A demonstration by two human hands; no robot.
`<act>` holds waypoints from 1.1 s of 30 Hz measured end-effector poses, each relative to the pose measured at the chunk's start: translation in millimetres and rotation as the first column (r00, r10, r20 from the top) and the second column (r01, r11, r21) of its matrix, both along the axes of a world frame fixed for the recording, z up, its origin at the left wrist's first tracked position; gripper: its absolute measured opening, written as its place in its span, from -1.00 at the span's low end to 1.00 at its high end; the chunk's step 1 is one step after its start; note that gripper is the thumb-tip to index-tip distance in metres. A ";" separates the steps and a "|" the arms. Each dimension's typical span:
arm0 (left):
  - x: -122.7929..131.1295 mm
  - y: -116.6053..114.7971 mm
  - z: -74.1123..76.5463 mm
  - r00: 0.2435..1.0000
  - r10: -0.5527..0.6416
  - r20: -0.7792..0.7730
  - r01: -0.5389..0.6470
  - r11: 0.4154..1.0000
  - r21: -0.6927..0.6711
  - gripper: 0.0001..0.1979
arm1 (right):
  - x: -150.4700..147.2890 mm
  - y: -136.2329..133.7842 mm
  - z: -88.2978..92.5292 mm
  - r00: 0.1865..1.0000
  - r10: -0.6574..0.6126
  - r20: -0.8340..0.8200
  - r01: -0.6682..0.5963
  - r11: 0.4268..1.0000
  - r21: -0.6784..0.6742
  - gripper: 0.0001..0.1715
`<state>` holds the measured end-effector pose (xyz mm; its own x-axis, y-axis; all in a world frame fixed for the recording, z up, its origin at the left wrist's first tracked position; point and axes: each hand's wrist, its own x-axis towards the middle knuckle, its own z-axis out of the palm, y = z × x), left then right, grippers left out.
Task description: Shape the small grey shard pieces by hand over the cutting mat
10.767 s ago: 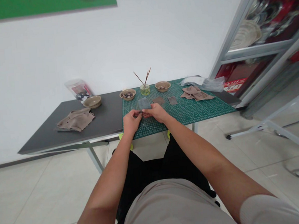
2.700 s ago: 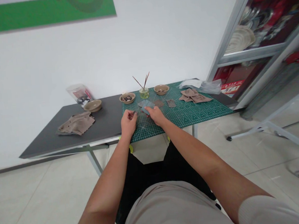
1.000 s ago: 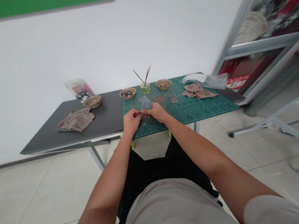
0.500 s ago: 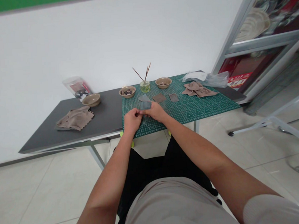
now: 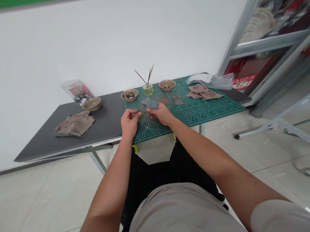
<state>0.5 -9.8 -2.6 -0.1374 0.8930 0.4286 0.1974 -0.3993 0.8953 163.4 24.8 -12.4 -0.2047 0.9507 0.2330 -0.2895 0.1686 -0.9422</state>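
My right hand (image 5: 162,114) is closed on a small blue-grey square piece (image 5: 152,104), thin and sheet-like, which lies over its fingers; whether it is cloth or sandpaper I cannot tell. Just to its left, my left hand (image 5: 129,123) is pinched, thumb against fingertips. Whatever sits in that pinch is too small to name. A narrow gap separates the two hands above the green cutting mat (image 5: 147,129). Behind the right hand lie a pale grey piece (image 5: 144,101), a brown square (image 5: 165,100) and a grey-brown square (image 5: 177,100), partly overlapped by the hand.
A bowl of dark and light pieces (image 5: 129,95), a jar with thin sticks (image 5: 148,90) and another bowl (image 5: 167,85) line the back. Left are a bowl (image 5: 91,104), a brown cloth (image 5: 75,124) and a clear container (image 5: 75,90). Another cloth (image 5: 204,91) and plastic bag (image 5: 219,81) lie right.
My hands, together half a second ago, have come apart. The left hand has moved left, and the blue-grey piece stays in the right. The whole view has shifted slightly.
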 end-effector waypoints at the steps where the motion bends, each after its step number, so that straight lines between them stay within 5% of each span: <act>1: -0.1 0.3 0.6 1.000 -0.011 0.011 0.011 1.000 0.010 -0.83 | -0.3 0.7 -0.4 0.999 0.007 -0.033 -0.008 1.000 -0.029 -0.51; 7: 0.9 -0.1 -0.5 0.997 -0.074 -0.002 0.074 0.997 0.004 -0.81 | 0.5 0.1 2.0 0.991 0.043 -0.128 -0.059 0.991 -0.122 -0.45; 20: -0.2 2.3 -5.0 0.987 -0.150 -0.049 0.148 0.988 -0.051 -0.77 | 1.3 -3.0 5.1 0.990 0.119 -0.073 -0.125 0.988 -0.086 -0.53; 33: 4.8 -6.5 -0.1 0.936 0.050 -0.348 -0.061 0.998 -0.020 -0.83 | -1.2 1.1 -0.1 0.995 0.098 0.005 -0.098 0.994 -0.053 -0.51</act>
<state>5.3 -16.3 -2.7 -0.0348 0.9012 0.4321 0.5192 -0.3531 0.7783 162.2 25.9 -12.5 -0.2987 0.9370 0.1813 -0.2952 0.0899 -0.9512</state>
